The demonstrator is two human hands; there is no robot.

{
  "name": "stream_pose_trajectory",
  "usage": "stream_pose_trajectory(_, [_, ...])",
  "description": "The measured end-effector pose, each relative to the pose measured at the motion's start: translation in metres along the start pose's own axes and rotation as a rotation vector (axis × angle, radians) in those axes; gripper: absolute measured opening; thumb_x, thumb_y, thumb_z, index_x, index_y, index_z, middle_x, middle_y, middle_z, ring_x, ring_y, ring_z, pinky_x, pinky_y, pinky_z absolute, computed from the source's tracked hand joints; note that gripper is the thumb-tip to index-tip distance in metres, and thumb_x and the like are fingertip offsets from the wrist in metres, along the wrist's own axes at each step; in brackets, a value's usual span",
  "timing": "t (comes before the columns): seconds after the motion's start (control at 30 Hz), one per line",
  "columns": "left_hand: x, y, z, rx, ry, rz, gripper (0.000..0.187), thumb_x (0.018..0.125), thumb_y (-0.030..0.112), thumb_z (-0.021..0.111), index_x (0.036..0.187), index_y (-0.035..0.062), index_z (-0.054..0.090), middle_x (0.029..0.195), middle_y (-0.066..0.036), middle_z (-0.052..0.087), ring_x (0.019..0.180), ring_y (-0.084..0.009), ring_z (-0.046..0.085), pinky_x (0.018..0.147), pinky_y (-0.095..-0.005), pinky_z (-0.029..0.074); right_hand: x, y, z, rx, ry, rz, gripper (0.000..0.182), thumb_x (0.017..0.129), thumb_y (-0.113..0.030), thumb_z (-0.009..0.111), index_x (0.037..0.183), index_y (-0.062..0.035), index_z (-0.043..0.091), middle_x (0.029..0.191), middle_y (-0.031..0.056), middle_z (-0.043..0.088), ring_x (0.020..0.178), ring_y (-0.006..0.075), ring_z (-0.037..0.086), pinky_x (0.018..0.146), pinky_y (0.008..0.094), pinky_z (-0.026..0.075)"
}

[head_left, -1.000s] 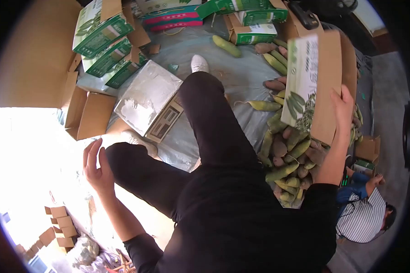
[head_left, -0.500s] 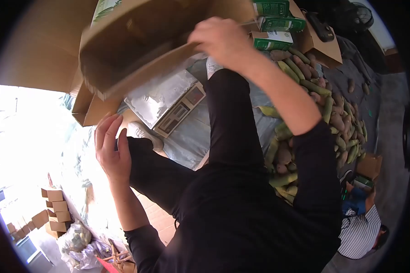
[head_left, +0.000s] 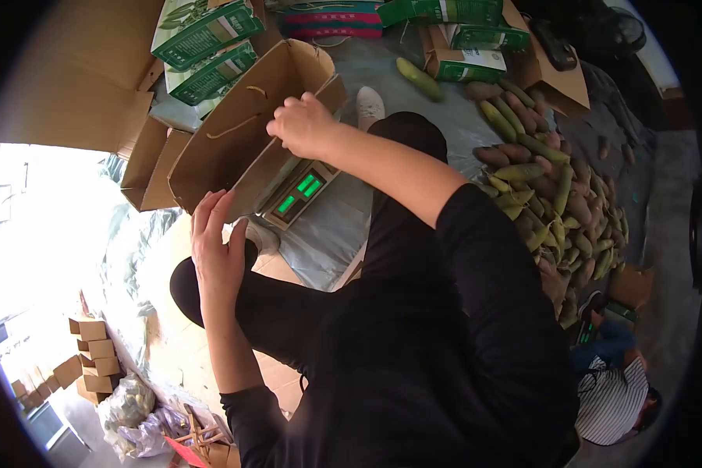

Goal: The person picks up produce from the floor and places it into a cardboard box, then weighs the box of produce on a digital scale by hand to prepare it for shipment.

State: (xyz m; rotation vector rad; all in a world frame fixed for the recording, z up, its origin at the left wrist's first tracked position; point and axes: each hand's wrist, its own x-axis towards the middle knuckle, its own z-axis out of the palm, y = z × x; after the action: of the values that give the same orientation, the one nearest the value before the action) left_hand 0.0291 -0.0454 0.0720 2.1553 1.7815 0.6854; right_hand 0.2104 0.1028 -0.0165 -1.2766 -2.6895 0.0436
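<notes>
An open-topped cardboard box (head_left: 249,148) with cord handles rests over a digital scale (head_left: 312,199), whose display glows green. My right hand (head_left: 306,129) has its fingers closed over the near rim of the box. At the box's lower left corner is my left hand (head_left: 217,251), fingers stretched and thumb apart, fingertips right at the cardboard edge. The weighing plate is mostly hidden under the box.
A heap of long green vegetables and brown tubers (head_left: 569,203) lies to the right, with one green vegetable (head_left: 419,79) apart. Green printed cartons (head_left: 210,66) stand beyond the box. A person in a striped top (head_left: 612,402) is at lower right.
The box has come down from a tilted, raised position onto the scale. The scale's display has lit up green. My right hand has moved left and down with the rim, and the left slightly right.
</notes>
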Motion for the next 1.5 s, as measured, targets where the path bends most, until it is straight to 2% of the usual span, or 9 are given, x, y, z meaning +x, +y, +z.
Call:
stream_pose_trajectory(0.23, [0.009,-0.024,0.027,0.099,-0.101,0.002,0.051,0.077,0.008,0.063,0.126,0.0062,0.048,0.124,-0.015,0.051,0.120,-0.0352,0.043,0.100,-0.0427,0.034,-0.036,0.066,-0.089,0.702,0.299,0.226,0.024,0.078,-0.016,0.064,0.100,-0.0066,0.065,0.088,0.0074,0.067,0.080,0.0188,0.063,0.072,0.0300,0.049])
stream_pose_trajectory(0.3, [0.014,-0.029,0.033,0.127,-0.126,0.003,0.055,0.077,0.008,0.063,0.129,0.0066,0.045,0.127,-0.016,0.049,0.121,-0.0359,0.042,0.100,-0.0430,0.033,-0.059,0.093,-0.091,0.793,0.445,0.300,0.023,0.080,-0.016,0.064,0.100,-0.0044,0.065,0.084,0.0057,0.067,0.077,0.0131,0.063,0.069,0.0261,0.049])
stream_pose_trajectory(0.43, [0.029,-0.035,0.046,0.193,-0.191,-0.083,0.064,0.073,0.011,0.068,0.132,0.0083,0.042,0.128,-0.017,0.048,0.123,-0.0356,0.040,0.101,-0.0445,0.032,-0.116,0.140,-0.056,0.739,0.540,0.497,0.019,0.078,-0.017,0.065,0.094,-0.0082,0.067,0.080,0.0064,0.067,0.073,0.0162,0.063,0.067,0.0288,0.049])
stream_pose_trajectory(0.63, [0.048,-0.059,0.073,0.258,-0.259,-0.198,0.065,0.071,0.012,0.069,0.131,0.0128,0.044,0.125,-0.014,0.051,0.115,-0.0329,0.048,0.095,-0.0404,0.040,-0.198,0.146,0.070,0.752,0.262,0.828,0.017,0.077,-0.015,0.064,0.092,-0.0091,0.066,0.082,0.0107,0.066,0.078,0.0260,0.064,0.069,0.0357,0.049])
stream_pose_trajectory(0.93, [0.059,-0.057,0.088,0.438,-0.271,-0.377,0.022,0.080,0.021,0.057,0.099,0.0098,0.060,0.095,-0.013,0.064,0.088,-0.0352,0.060,0.072,-0.0446,0.047,-0.184,0.090,0.163,0.279,-0.411,0.662,0.021,0.078,-0.025,0.059,0.093,-0.0137,0.067,0.092,0.0106,0.064,0.087,0.0287,0.062,0.070,0.0429,0.050])
stream_pose_trajectory(1.03, [0.058,-0.059,0.090,0.435,-0.228,-0.351,0.018,0.081,0.021,0.056,0.095,0.0096,0.059,0.096,-0.012,0.063,0.087,-0.0343,0.060,0.071,-0.0443,0.047,-0.180,0.078,0.180,0.027,-0.422,0.467,0.019,0.079,-0.024,0.057,0.090,-0.0141,0.068,0.093,0.0061,0.062,0.091,0.0259,0.059,0.070,0.0413,0.048])
stream_pose_trajectory(1.17, [0.057,-0.061,0.092,0.431,-0.214,-0.355,0.015,0.080,0.019,0.059,0.092,0.0091,0.059,0.091,-0.010,0.063,0.084,-0.0335,0.060,0.070,-0.0438,0.047,-0.182,0.080,0.203,0.003,-0.506,0.439,0.017,0.080,-0.024,0.057,0.091,-0.0159,0.068,0.097,0.0024,0.058,0.099,0.0226,0.053,0.079,0.0416,0.042])
stream_pose_trajectory(1.23, [0.057,-0.059,0.092,0.444,-0.192,-0.354,0.015,0.080,0.018,0.060,0.092,0.0094,0.059,0.090,-0.010,0.063,0.084,-0.0332,0.060,0.070,-0.0433,0.047,-0.187,0.081,0.198,0.095,-0.598,0.474,0.025,0.081,-0.021,0.055,0.105,-0.0173,0.064,0.107,0.0034,0.059,0.107,0.0228,0.050,0.089,0.0480,0.036])
stream_pose_trajectory(1.5, [0.056,-0.064,0.091,0.414,-0.203,-0.388,0.019,0.075,0.014,0.061,0.094,0.0096,0.061,0.090,-0.010,0.063,0.088,-0.0297,0.060,0.075,-0.0411,0.045,-0.219,0.076,0.230,-0.008,-0.540,0.443,0.029,0.079,-0.016,0.060,0.108,-0.0149,0.061,0.113,0.0034,0.051,0.113,0.0222,0.043,0.092,0.0475,0.030])
